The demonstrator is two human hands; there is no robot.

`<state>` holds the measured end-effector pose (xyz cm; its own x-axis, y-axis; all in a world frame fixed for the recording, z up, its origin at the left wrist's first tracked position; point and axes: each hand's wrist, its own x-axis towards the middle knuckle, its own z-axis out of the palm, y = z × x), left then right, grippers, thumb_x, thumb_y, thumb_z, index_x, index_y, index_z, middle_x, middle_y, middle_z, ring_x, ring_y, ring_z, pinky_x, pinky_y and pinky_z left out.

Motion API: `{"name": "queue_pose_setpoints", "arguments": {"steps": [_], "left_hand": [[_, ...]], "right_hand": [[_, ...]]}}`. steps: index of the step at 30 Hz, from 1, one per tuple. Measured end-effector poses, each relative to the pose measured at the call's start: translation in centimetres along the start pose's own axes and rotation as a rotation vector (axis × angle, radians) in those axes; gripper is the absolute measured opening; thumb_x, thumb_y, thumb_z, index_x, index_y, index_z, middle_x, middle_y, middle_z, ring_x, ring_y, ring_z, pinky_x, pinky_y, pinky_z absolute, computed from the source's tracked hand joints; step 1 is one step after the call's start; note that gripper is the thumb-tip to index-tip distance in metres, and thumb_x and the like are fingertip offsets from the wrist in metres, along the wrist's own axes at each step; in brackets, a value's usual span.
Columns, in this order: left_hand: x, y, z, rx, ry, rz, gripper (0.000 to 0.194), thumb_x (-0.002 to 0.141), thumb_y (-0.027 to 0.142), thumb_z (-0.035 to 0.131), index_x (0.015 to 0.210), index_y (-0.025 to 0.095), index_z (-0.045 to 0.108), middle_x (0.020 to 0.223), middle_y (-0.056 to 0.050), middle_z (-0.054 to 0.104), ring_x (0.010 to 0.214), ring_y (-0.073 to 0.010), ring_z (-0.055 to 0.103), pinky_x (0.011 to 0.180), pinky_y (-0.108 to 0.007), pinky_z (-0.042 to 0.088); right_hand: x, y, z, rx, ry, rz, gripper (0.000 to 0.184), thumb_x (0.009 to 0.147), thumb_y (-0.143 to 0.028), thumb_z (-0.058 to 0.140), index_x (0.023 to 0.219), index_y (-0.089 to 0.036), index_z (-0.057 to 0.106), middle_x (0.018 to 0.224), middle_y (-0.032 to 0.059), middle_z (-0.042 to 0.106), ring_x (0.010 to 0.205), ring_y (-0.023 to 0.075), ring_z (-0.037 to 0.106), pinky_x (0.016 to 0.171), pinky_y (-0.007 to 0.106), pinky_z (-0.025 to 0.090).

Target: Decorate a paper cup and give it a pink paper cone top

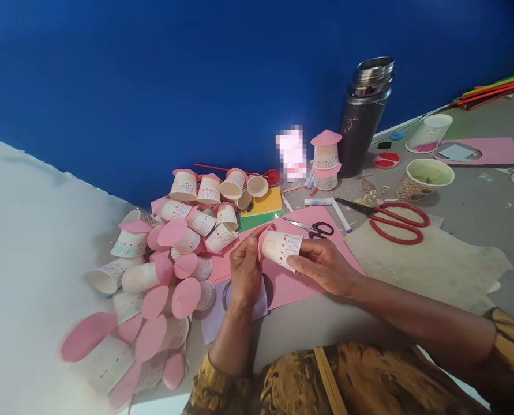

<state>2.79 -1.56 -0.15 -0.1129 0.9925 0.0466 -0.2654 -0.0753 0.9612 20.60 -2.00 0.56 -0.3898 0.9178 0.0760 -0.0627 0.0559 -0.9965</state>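
**Paper-cup work on a grey counter before a blue wall**

Head view. A grey counter (308, 323) runs across the scene, strewn with scraps toward its right. Behind it rises a plain, deep blue wall (153, 86); a smooth white surface (36, 230) borders the left side. A decorated cup (278, 248) lies tilted on its side between the person's two hands, above a pink sheet (293, 285). The left grip (245, 268) is closed on the pink paper cap (263, 239) at the cup's base; the right grip (328, 266) is closed on its open end, thumb outside the wall.

To the left, a crowd of pink-capped cups (187, 233) covers the counter, many tipped over. Yellow paper (267, 200) and green paper (259, 221) lie beside this group. A lilac sheet (213, 320) lies partly beneath the left forearm. Black-handled scissors (299, 223) rest on the pink sheet; a white tube (317, 202) lies near its far edge. Close to the wall, a stack of capped cups (326, 158) stands upright beside a dark flask (363, 135).

At right, red-handled scissors (371, 211) lie partly over a beige sheet (434, 276). Beyond stand a patterned cup (412, 187) with greenish contents and a white cup (434, 132); coloured strips (499, 89) occupy the far corner.
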Motion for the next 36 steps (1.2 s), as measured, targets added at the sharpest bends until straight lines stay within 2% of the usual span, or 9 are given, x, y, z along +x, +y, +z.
{"name": "queue_pose_setpoints", "arguments": {"steps": [3,7,11,16,25,29,31,34,36], "left_hand": [[-0.1,0.4,0.1,0.109,0.074,0.035,0.038,0.087,0.049,0.07,0.108,0.019,0.079,0.122,-0.013,0.075,0.122,-0.0316,0.065,0.107,-0.047,0.049],[-0.4,1.4,0.1,0.228,0.146,0.149,0.037,0.088,0.047,0.07,0.112,0.02,0.079,0.119,-0.01,0.076,0.127,-0.031,0.062,0.113,-0.046,0.044],[-0.9,1.9,-0.1,0.281,0.09,0.239,0.037,0.091,0.047,0.066,0.116,0.022,0.078,0.121,-0.009,0.076,0.125,-0.0295,0.063,0.113,-0.045,0.044],[-1.0,1.7,-0.5,0.366,0.023,0.291,0.031,0.094,0.039,0.064,0.119,0.024,0.077,0.127,-0.008,0.073,0.125,-0.027,0.064,0.113,-0.042,0.044],[-1.3,1.2,-0.3,0.391,0.048,0.208,0.03,0.092,0.042,0.066,0.115,0.026,0.078,0.122,-0.009,0.076,0.122,-0.0306,0.065,0.109,-0.048,0.046],[-0.8,0.8,-0.6,0.124,0.032,0.209,0.055,0.089,0.054,0.067,0.137,0.028,0.063,0.14,-0.012,0.064,0.133,-0.0315,0.057,0.113,-0.049,0.041],[-0.6,0.6,-0.6,-0.05,-0.015,0.134,0.066,0.085,0.059,0.069,0.143,0.029,0.055,0.146,-0.014,0.059,0.135,-0.0321,0.055,0.111,-0.048,0.043],[-0.4,0.4,-0.5,-0.139,-0.12,-0.026,0.065,0.08,0.053,0.077,0.136,0.027,0.059,0.144,-0.015,0.058,0.133,-0.033,0.055,0.106,-0.047,0.047],[-0.3,0.3,-0.4,-0.122,-0.161,-0.06,0.058,0.08,0.045,0.079,0.132,0.026,0.062,0.142,-0.014,0.058,0.132,-0.0328,0.054,0.104,-0.046,0.048]], "right_hand": [[0.3,0.8,-0.3,0.152,-0.004,0.069,0.032,0.086,-0.045,0.067,0.08,-0.014,0.07,0.067,0.0005,0.057,0.061,0.0123,0.047,0.056,0.025,0.036],[0.9,1.2,-0.5,0.437,0.004,0.142,0.038,0.081,-0.05,0.075,0.089,-0.013,0.074,0.068,0.0015,0.062,0.057,0.0107,0.051,0.052,0.023,0.038],[1.3,0.9,-0.4,0.659,0.024,0.241,0.036,0.073,-0.046,0.083,0.079,-0.013,0.071,0.064,0.001,0.063,0.049,0.0072,0.048,0.045,0.019,0.035],[1.4,0.9,-0.3,0.749,0.063,0.303,0.038,0.067,-0.044,0.088,0.07,-0.013,0.067,0.056,-0.0006,0.059,0.045,0.0068,0.044,0.041,0.019,0.033],[1.5,1.7,-0.5,0.804,0.121,0.406,0.039,0.06,-0.038,0.093,0.066,-0.016,0.061,0.055,-0.0038,0.052,0.048,0.0059,0.038,0.041,0.018,0.03],[1.9,2.1,-1.2,0.919,0.176,0.402,0.035,0.064,-0.034,0.092,0.072,-0.019,0.063,0.063,-0.0044,0.057,0.048,0.0051,0.038,0.041,0.017,0.033],[2.1,1.9,-1.6,1.004,0.155,0.393,0.033,0.067,-0.033,0.091,0.073,-0.019,0.062,0.062,-0.0056,0.056,0.047,0.005,0.037,0.04,0.016,0.034],[2.6,1.3,-2.1,1.112,0.117,0.365,0.03,0.069,-0.032,0.09,0.077,-0.019,0.063,0.063,-0.0067,0.058,0.045,0.0038,0.038,0.04,0.014,0.034],[2.8,1.2,-2.3,1.14,0.098,0.352,0.029,0.073,-0.034,0.088,0.081,-0.019,0.065,0.062,-0.0072,0.058,0.046,0.0036,0.04,0.041,0.013,0.036]]}}
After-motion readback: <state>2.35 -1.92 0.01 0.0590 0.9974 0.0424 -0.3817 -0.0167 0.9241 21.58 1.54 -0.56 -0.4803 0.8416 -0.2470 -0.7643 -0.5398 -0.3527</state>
